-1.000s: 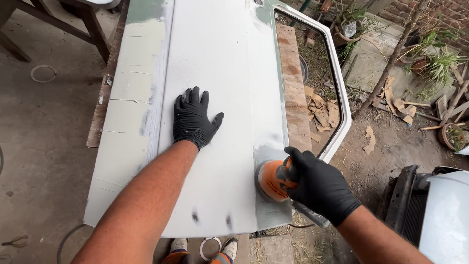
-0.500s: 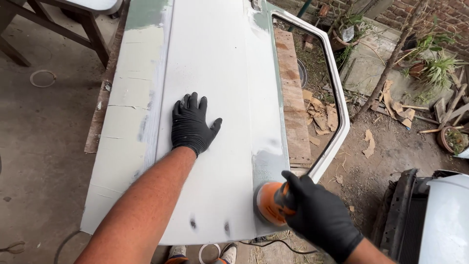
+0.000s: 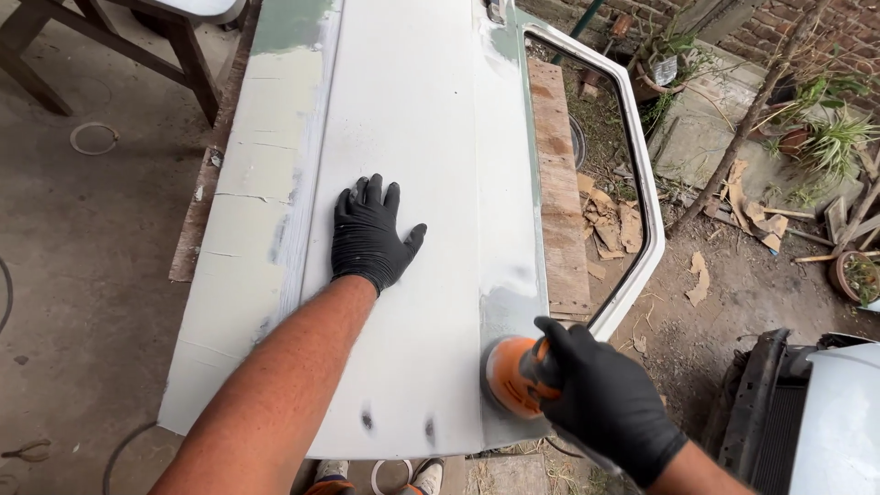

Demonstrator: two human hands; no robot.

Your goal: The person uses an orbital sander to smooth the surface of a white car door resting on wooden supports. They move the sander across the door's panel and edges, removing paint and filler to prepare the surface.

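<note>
A pale grey-white car door (image 3: pixel 412 137) lies flat in front of me, its window frame (image 3: pixel 632 165) to the right. My left hand (image 3: pixel 369 236), in a black glove, rests flat on the middle of the panel with fingers spread. My right hand (image 3: pixel 600 403), also gloved in black, grips an orange round sander (image 3: pixel 510 374). The sander's pad sits on the panel's near right corner, where the surface is darker grey.
A wooden plank (image 3: pixel 559 183) lies under the window opening. Dark wooden legs (image 3: pixel 183 55) stand at the top left on the concrete floor. Potted plants (image 3: pixel 825 137) and scraps cover the ground at right. Another vehicle part (image 3: pixel 825 412) sits at the bottom right.
My right hand has slid the sander a little toward me along the right edge of the panel. My left hand has stayed flat in the same spot.
</note>
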